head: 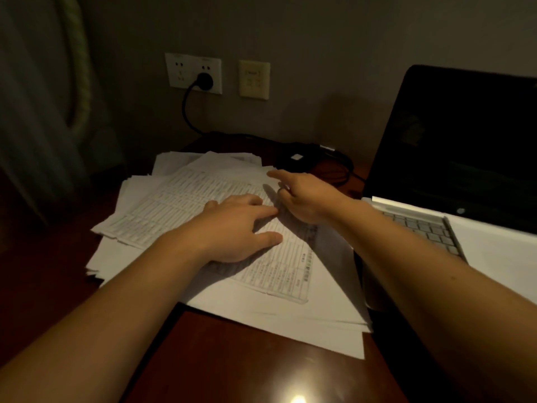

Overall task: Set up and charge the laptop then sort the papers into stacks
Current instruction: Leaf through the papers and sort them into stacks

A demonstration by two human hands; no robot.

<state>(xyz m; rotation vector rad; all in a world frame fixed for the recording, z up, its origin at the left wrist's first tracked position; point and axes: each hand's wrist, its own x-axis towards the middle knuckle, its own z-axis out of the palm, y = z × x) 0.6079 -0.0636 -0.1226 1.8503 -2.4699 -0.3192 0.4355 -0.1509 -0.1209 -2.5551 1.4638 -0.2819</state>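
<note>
Now left hand (236, 228) lies flat, fingers spread, on papers (180, 199); right hand (305, 197) stretches its index to their far edge, grip unclear; open laptop (453, 158) just beside.

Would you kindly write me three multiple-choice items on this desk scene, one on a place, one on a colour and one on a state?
1. Where does the laptop stand relative to the papers?
A. on the person's left of them
B. on the person's right of them
C. underneath them

2. What colour is the plug in the wall socket?
A. white
B. red
C. black

3. In what state is the laptop?
A. lid open, screen dark
B. lid shut
C. lid open, screen brightly lit

Answers:
1 B: it fills the right side of the view, beside the papers.
2 C: the plug is black against the white wall socket.
3 A: the lid stands up and the screen shows no picture.
</note>
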